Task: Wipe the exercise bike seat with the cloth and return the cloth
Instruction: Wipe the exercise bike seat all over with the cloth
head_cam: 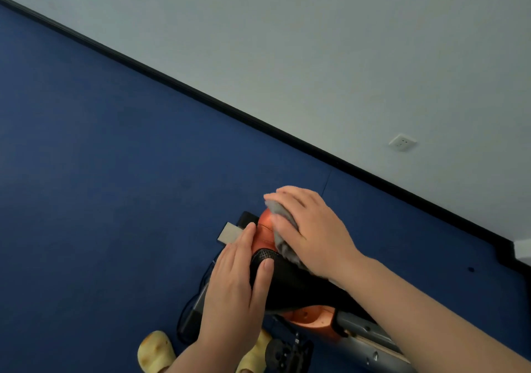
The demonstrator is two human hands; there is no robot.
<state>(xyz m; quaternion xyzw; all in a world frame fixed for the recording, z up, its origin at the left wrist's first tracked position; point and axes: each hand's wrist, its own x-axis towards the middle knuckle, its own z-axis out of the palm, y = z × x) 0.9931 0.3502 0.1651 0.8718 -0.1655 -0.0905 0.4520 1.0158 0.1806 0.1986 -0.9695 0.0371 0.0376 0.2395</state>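
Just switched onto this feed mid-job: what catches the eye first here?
Low centre, the right hand presses a grey cloth onto the orange nose of the seat. The left hand lies along the seat's left side, thumb on its black mesh. Yellow slippers show at the bottom edge on the blue floor.

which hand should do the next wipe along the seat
Right. The right hand presses the grey cloth onto the seat near its orange front, while the left hand rests on the seat's side and touches no cloth.
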